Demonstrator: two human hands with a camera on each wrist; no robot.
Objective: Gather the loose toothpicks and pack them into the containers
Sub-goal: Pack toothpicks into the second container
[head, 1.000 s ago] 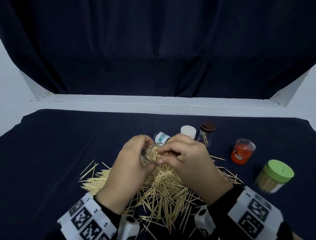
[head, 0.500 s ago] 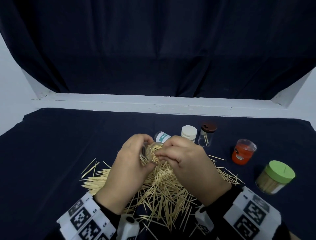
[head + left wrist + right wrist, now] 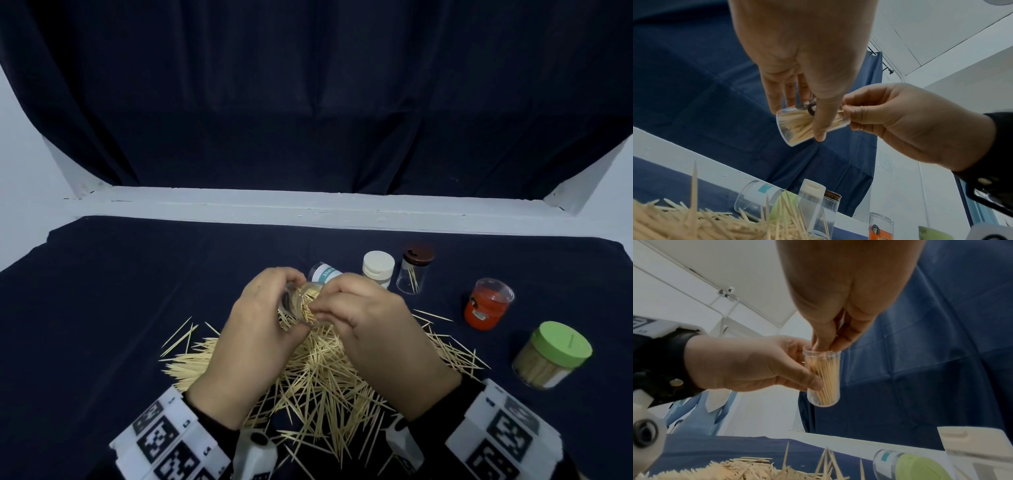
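Clear container (image 3: 823, 378): held above the loose toothpicks (image 3: 318, 373), raised off the dark cloth (image 3: 120, 308), mouth turned toward the right hand. Packed nearly full with toothpicks, tips at the rim.

Left hand (image 3: 253, 339): wrapped around the container wall, thumb (image 3: 797, 378) across one side, fingers behind the other. Firm grip, fingers curled.

Right hand (image 3: 370, 329): fingertips (image 3: 824, 340) bunched at the container mouth, thumb and forefinger closed on a small cluster of toothpick ends. Number of toothpicks pinched: not readable, probably only a few, since the fingers cover the rim.

Loose toothpicks: spread in a broad heap on the cloth directly below both hands, with stray sticks fanning out left and right.

Surrounding containers, beyond and right of the hands:
- Clear container with teal label (image 3: 323, 272): lying on its side, just behind the hands.
- White-capped container (image 3: 377, 267): upright, beside the labelled one.
- Brown-lidded clear container (image 3: 414, 270): upright, a few toothpicks inside.
- Orange container (image 3: 486, 308): further right, tilted, apart from the heap.
- Green-lidded container (image 3: 551, 354): nearest the right edge, filled with toothpicks, lid on.

Wrists: black sleeves and white marker bands (image 3: 164, 435) on both.

Backdrop: dark curtain (image 3: 308, 102) behind a white ledge (image 3: 308, 209).
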